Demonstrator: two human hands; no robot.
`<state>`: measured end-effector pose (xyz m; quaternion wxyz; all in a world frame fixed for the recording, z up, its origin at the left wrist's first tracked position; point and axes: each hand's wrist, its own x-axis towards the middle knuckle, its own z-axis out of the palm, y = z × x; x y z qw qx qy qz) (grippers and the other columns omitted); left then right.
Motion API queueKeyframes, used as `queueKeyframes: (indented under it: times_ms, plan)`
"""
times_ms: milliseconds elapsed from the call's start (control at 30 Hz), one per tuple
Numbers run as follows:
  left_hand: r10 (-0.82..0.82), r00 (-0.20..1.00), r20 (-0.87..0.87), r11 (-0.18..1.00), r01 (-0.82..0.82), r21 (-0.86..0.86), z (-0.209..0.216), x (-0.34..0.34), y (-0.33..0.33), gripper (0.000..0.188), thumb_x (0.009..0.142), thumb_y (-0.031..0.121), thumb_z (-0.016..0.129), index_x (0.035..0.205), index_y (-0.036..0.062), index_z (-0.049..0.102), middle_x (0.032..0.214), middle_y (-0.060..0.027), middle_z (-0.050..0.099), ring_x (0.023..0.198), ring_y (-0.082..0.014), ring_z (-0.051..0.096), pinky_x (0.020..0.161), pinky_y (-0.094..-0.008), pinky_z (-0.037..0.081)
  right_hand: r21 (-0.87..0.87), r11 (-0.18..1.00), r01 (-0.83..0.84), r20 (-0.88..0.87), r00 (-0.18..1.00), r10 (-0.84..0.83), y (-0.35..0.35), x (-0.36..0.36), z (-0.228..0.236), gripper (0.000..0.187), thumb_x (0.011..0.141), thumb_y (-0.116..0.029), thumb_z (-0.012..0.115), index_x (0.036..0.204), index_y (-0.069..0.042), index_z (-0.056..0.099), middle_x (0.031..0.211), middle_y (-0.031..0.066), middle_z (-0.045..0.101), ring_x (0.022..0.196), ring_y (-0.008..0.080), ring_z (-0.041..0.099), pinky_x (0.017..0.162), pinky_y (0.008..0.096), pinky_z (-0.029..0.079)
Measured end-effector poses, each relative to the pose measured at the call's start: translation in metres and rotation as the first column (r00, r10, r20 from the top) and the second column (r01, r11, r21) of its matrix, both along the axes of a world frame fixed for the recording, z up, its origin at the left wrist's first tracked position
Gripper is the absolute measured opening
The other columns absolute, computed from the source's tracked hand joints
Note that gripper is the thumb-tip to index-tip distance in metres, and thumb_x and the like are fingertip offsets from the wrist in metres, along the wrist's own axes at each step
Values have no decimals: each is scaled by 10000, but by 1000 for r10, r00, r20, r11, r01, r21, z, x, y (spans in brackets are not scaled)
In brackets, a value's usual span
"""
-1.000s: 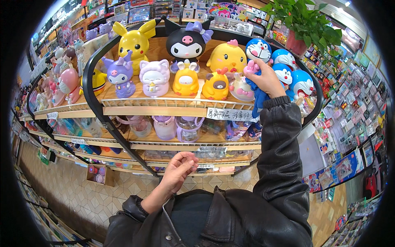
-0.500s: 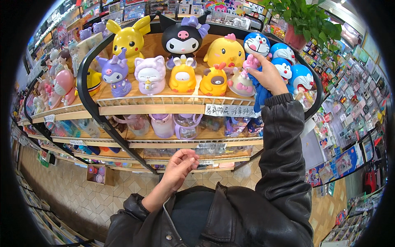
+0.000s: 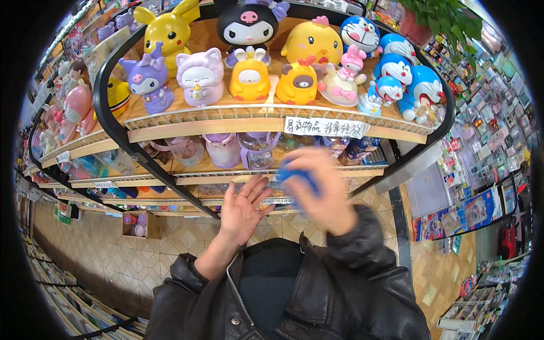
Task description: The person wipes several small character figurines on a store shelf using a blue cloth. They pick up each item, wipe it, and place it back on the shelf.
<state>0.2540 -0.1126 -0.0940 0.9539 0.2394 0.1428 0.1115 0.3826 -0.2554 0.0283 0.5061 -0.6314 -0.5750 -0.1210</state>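
Observation:
My right hand (image 3: 327, 195), smeared by motion, is closed round a blue cloth (image 3: 299, 177) in front of the shelf unit. Just left of it, my left hand (image 3: 245, 208) is turned palm up with its fingers spread and nothing in it. Beyond both hands, figurines line the wooden top shelf. At the right end are several blue-and-white cat figurines (image 3: 395, 69) and a cream figurine with a pink rabbit (image 3: 341, 85) on it. A yellow chick figurine (image 3: 311, 42) stands behind a small orange bear figurine (image 3: 296, 82).
A handwritten paper label (image 3: 325, 128) hangs on the shelf's front rail. Lower shelves carry lilac cups (image 3: 221, 151). A cardboard box (image 3: 140, 225) sits on the tiled floor (image 3: 187, 249). Black metal posts (image 3: 164, 178) frame the unit, and a potted plant (image 3: 415, 28) hangs at upper right.
My right hand has drawn back from the cream figurine with the cloth, down and left. My left hand has opened from a loose curl. The shelf sits higher in view, and a small blue cat figurine now shows.

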Motion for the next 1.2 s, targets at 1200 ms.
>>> queueKeyframes:
  times_ms: [1200]
  plan:
    - [-367, 927, -73, 884, 372, 282, -15, 11, -30, 337, 1014, 155, 572, 1318, 28, 499, 1239, -92, 603, 1144, -208, 594, 1010, -416, 474, -374, 829, 415, -61, 881, -468, -46, -58, -122, 738, 735, -52, 688, 1428, -133, 448, 1488, 225, 373, 1319, 455, 420, 1047, 473, 447]
